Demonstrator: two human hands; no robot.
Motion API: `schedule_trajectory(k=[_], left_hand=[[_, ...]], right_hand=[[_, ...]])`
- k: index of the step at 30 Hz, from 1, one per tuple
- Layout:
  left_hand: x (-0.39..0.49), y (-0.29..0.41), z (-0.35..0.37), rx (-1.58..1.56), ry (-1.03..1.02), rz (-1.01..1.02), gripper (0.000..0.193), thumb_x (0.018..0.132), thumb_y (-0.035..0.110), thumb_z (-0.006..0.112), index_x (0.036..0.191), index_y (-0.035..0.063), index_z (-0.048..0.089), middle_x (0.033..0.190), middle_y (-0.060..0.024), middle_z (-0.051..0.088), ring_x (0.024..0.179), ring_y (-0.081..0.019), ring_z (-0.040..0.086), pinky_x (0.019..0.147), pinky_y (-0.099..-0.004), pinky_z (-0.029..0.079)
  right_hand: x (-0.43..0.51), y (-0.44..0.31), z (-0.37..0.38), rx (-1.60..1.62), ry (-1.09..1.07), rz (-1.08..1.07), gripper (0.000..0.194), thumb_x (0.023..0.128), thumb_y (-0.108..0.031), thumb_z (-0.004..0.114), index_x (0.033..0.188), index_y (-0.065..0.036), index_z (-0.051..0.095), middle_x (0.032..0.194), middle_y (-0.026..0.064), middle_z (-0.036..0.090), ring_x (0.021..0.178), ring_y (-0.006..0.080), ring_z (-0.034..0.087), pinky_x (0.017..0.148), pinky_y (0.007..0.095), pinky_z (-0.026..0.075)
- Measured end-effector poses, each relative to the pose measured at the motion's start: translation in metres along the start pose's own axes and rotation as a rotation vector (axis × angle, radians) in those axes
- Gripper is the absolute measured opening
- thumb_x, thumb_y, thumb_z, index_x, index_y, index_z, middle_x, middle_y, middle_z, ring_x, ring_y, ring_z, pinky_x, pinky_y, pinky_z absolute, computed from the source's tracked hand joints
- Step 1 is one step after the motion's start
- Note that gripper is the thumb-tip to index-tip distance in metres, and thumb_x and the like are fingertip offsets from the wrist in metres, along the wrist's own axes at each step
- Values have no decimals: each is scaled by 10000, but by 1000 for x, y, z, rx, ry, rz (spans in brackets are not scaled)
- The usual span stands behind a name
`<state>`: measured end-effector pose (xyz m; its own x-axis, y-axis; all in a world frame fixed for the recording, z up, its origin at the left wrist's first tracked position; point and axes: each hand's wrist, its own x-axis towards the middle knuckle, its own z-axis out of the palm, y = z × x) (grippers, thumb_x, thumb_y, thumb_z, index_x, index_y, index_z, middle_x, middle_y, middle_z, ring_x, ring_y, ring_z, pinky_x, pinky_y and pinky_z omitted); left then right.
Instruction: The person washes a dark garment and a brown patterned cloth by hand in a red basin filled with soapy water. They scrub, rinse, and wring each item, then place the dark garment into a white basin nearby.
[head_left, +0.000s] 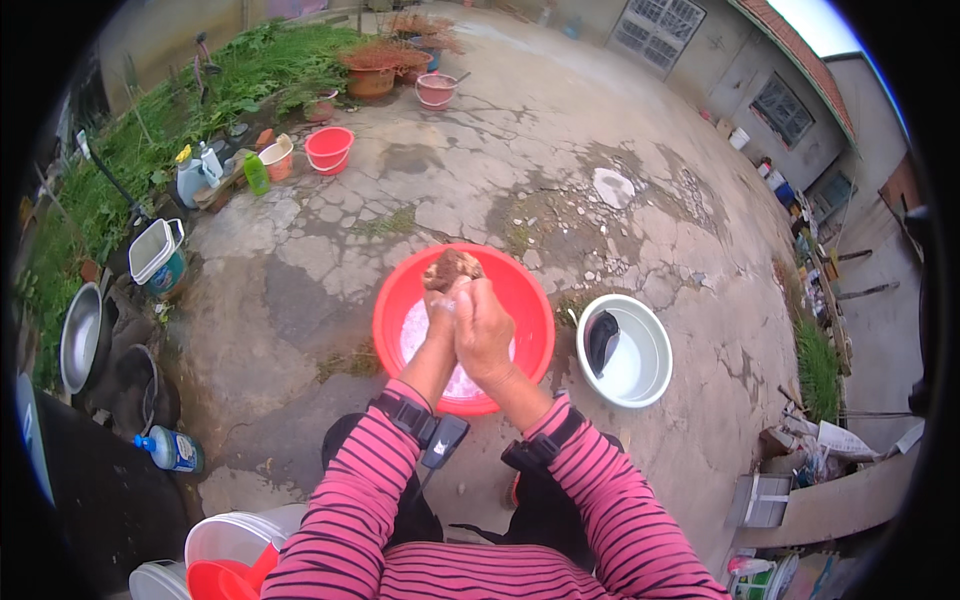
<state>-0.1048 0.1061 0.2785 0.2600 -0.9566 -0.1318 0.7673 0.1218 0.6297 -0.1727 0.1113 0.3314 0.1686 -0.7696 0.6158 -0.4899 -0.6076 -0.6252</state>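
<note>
A red plastic basin (534, 300) stands on the ground in front of me, with whitish suds in its bottom. Over its middle, my left hand (442, 306) and my right hand (484, 330) are pressed together around a brown and tan, soft-looking item (451, 270). The item bulges out beyond my fingers, and its lower part is hidden in my grip, so its exact kind is unclear. To the right of the basin, a pale oval basin (634, 358) holds clear water and a dark, shoe-like item (602, 341) leaning against its left wall.
Cracked concrete surrounds the basins. On the left are a blue-capped bottle (174, 448), a metal bowl (81, 337) and a lidded tub (157, 259). A red bucket (329, 150) and a green bottle (256, 174) stand farther off. White buckets (225, 536) and a red dipper (217, 581) are near my left elbow.
</note>
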Motion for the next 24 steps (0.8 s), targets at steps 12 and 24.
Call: schedule_trajectory(k=[12, 24], left_hand=[[4, -7, -3, -2, 93, -24, 176, 923, 144, 652, 1079, 77, 606, 993, -38, 657, 843, -149, 652, 654, -321, 548], [3, -18, -2, 103, 85, 10, 291, 923, 33, 572, 1214, 24, 573, 1092, -69, 651, 961, -193, 650, 791, -321, 546]], right_hand=[[5, 8, -4, -26, -41, 112, 183, 996, -228, 455, 988, -56, 519, 956, 198, 614, 891, 399, 617, 744, 493, 469], [7, 41, -3, 28, -106, 63, 449, 1023, -292, 375, 1348, -13, 508, 1452, 197, 446, 1400, 336, 366, 1170, 474, 229]])
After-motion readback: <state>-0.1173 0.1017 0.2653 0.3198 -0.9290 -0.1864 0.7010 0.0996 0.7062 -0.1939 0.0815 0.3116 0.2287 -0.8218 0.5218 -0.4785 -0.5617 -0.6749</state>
